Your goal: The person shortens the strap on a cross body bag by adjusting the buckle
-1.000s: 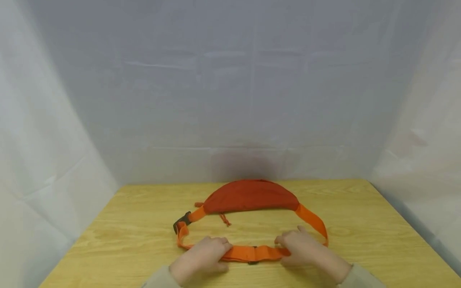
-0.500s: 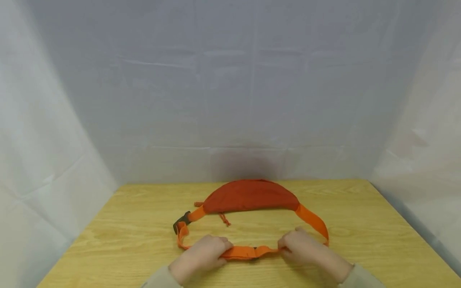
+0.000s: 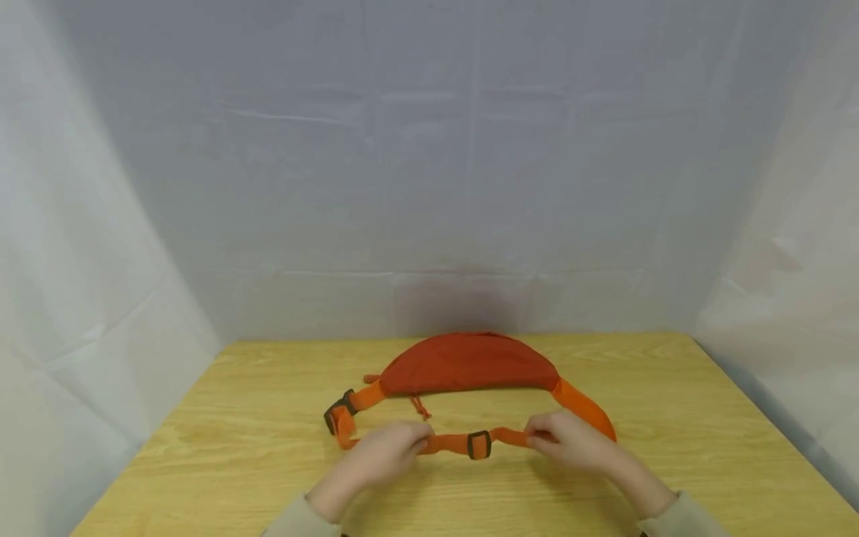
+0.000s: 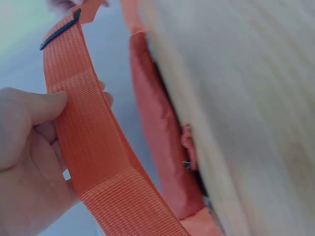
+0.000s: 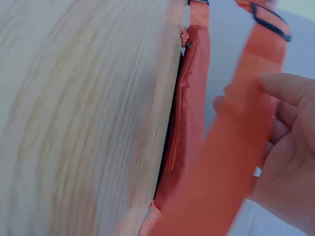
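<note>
Crosswise, long red pouch (image 3: 470,367), arched toward backdrop (image 3: 429,186).

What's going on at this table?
A person is handling an orange strap attached to a red pouch. The left hand and right hand each grip it, one on either side of a black slider, holding that stretch up off the wooden table. The pouch rests on the table beyond the hands.
</note>
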The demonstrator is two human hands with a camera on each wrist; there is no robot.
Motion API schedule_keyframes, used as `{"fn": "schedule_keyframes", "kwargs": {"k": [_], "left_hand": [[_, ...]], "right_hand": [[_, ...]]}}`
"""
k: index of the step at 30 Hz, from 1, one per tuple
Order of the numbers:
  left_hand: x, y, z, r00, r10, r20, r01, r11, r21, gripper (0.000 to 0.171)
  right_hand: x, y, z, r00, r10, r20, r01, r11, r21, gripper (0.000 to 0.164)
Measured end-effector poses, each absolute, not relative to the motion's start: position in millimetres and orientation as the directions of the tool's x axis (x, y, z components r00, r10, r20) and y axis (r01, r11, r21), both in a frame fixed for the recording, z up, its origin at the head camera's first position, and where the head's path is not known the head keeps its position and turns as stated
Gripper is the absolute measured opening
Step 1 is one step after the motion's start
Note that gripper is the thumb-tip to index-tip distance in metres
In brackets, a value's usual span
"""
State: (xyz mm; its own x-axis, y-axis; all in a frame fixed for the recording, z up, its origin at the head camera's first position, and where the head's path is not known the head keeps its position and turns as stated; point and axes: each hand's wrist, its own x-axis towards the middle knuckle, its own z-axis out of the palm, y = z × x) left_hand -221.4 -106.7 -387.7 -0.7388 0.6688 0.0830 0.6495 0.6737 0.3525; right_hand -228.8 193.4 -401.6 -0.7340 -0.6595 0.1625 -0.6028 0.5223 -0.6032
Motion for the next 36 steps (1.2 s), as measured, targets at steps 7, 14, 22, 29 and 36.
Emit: {"fn": "schedule_keyframes", "kwargs": {"k": [7, 14, 22, 29, 36], "left_hand": [[-222.6, -108.8, -368.5, -0.719, 0.662, 0.212, 0.685, 0.624, 0.375, 0.013], [-221.3, -109.1, -360.8, -0.685, 0.671, 0.284, 0.726, 0.598, 0.338, 0.015], [-221.6, -111.8, -361.2, -0.705, 0.656, 0.269, 0.697, 0.571, 0.435, 0.021], [-219.7, -105.3, -367.5, -0.707, 0.64, 0.3, 0.7, 0.577, 0.42, 0.03], [-216.3, -88.3, -372.8, -0.693, 0.6, 0.4, 0.719, 0.53, 0.449, 0.054]], "right_hand": [[-227.1, 184.5, -396.5, -0.749, -0.622, 0.227, -0.587, 0.465, -0.663, 0.017], [-228.1, 176.4, -386.5, -0.757, -0.603, 0.251, -0.526, 0.335, -0.782, 0.014], [-226.9, 174.7, -378.6, -0.792, -0.578, 0.197, -0.359, 0.18, -0.916, 0.018], [-226.9, 172.6, -375.8, -0.794, -0.571, 0.208, -0.31, 0.087, -0.947, 0.022], [-227.8, 166.3, -378.5, -0.811, -0.546, 0.21, -0.275, 0.04, -0.961, 0.019]]}}
